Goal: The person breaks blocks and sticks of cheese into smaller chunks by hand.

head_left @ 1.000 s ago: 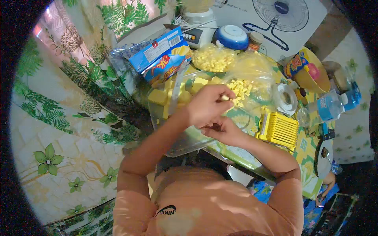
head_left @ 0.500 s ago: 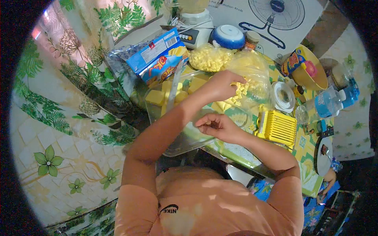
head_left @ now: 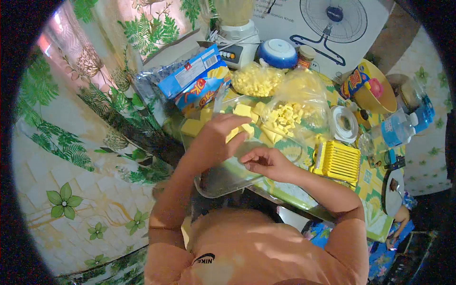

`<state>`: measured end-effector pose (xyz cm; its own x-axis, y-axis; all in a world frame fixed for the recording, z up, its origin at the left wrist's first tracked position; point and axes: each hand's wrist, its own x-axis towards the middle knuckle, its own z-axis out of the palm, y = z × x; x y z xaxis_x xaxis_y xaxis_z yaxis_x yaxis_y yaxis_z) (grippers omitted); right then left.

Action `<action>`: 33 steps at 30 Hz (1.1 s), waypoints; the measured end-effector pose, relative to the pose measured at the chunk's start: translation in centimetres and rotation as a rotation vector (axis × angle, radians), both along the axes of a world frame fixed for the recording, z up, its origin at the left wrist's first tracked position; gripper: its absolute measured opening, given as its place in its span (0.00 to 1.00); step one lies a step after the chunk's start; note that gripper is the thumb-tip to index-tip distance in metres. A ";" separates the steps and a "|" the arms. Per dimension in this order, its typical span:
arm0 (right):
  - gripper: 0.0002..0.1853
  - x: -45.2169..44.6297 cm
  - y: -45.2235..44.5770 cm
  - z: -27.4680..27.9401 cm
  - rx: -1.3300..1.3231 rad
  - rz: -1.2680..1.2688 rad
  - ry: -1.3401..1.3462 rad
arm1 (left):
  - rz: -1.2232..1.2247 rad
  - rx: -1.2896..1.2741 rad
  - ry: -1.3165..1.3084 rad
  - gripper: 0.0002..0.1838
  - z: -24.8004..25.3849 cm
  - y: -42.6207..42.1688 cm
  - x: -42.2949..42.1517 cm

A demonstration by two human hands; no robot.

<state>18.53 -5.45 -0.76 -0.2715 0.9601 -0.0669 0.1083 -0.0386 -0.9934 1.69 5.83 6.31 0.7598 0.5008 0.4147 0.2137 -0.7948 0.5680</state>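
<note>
while the left hand, thumb and fingers apart, hangs over yellow blocks in the clear plastic tray, the right hand is loosely curled; whether it grips anything, i cannot tell.

The left hand is over pale-yellow rectangular blocks in a clear plastic tray; the loosely curled right hand is near small yellow cubes.

The left hand has moved from the small yellow cubes to the larger yellow blocks
</note>
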 end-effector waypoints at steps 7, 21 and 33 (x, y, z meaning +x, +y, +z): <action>0.09 -0.3 -0.1 -0.6 0.018 -0.060 0.040 | 0.127 0.239 0.076 0.16 -1.6 -0.4 -1.5; 0.09 -0.3 -0.2 -0.2 0.021 -0.029 -0.006 | 0.475 0.133 -0.015 0.26 -2.3 0.7 -4.3; 0.09 -0.4 -0.2 -0.1 -0.013 -0.041 0.009 | 0.555 0.076 0.031 0.25 -5.3 1.8 -7.7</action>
